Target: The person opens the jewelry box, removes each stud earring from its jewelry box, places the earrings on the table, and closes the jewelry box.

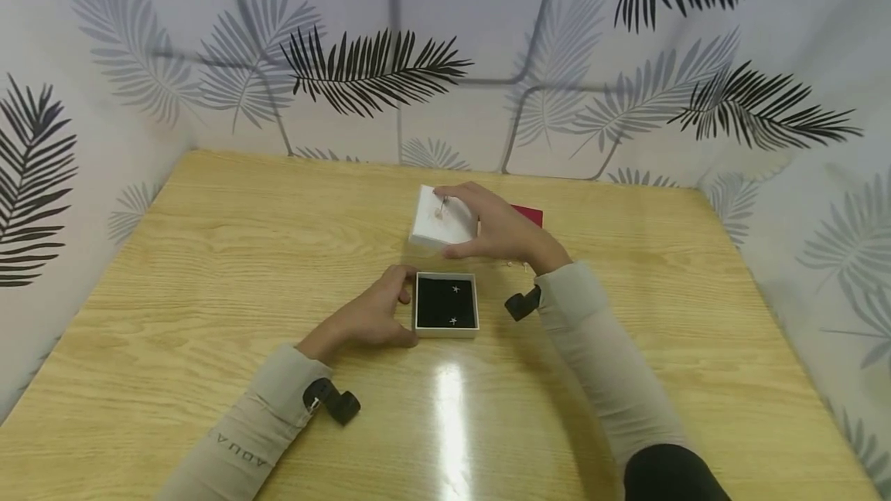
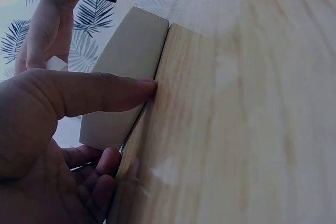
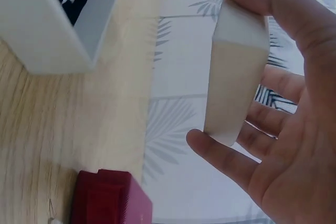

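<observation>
Head cam: pinching white lid point(image 1: 443, 224) with right grip point(image 1: 503, 229) kinda mid-frame, hanging onto open box point(image 1: 445, 333) with left grip point(image 1: 376, 311) just below center, tiny stars point(image 1: 455, 289) inside.

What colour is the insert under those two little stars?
The insert is black, seen best in the head view.

Head view looks down from above, wrist views close-up, all sharing the open box point(image 1: 447, 333)
</observation>
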The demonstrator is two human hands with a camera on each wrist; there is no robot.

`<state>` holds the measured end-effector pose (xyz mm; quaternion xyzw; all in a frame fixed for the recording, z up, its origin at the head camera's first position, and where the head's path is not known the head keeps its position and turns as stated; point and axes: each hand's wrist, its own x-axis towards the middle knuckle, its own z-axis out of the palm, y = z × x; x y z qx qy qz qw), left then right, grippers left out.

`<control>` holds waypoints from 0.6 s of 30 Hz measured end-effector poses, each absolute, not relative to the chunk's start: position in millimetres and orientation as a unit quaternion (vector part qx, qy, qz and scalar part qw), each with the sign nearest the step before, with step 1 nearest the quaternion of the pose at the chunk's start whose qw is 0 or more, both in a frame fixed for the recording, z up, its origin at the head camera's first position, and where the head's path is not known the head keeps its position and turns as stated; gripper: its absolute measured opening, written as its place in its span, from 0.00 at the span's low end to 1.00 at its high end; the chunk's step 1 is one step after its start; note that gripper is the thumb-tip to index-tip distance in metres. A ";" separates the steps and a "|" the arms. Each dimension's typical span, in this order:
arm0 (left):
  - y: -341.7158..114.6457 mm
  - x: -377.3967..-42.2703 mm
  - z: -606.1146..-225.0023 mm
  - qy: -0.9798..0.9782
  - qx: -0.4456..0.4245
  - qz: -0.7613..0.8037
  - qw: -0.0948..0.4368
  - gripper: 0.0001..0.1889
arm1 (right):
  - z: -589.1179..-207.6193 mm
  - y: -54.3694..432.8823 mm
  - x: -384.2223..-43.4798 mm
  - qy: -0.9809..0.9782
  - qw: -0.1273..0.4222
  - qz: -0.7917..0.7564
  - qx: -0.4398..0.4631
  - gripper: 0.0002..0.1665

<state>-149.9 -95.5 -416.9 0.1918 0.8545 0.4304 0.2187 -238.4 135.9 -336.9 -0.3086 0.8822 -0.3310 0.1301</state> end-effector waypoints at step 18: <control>-97.5 -149.7 -414.1 0.854 0.189 0.432 0.221 0.51 | -356.5 132.0 -267.3 0.897 0.158 -0.287 -0.298 0.54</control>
